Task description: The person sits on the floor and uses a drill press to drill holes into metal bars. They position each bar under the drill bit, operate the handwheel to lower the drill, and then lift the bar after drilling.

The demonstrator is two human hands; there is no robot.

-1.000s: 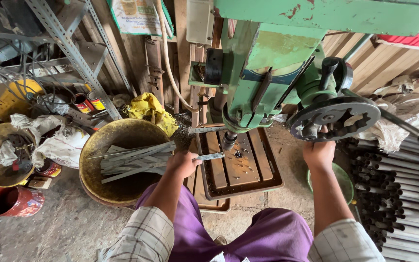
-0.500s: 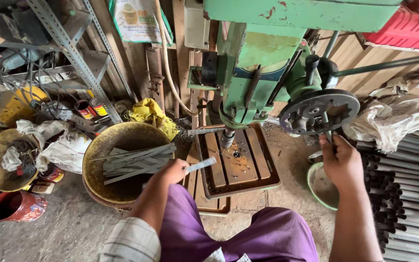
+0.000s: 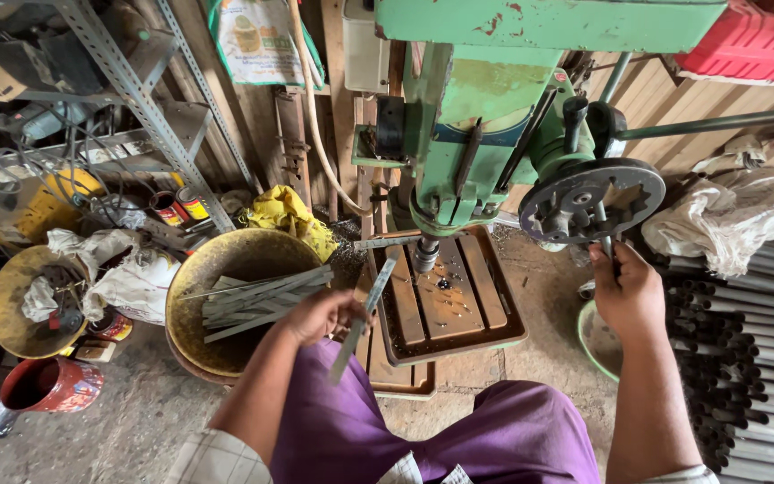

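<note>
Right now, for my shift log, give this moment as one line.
left hand: holds flat metal strip | right hand: on drill press feed handle | drill table: bare

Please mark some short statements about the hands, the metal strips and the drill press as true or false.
1. The left hand holds a flat metal strip. True.
2. The right hand rests on the press table. False: it grips a handle of the feed wheel.
3. More metal strips lie in the yellow basin. True.
4. The drill press is painted blue. False: it is green.
5. Dark pipes are stacked at the right. True.
</note>
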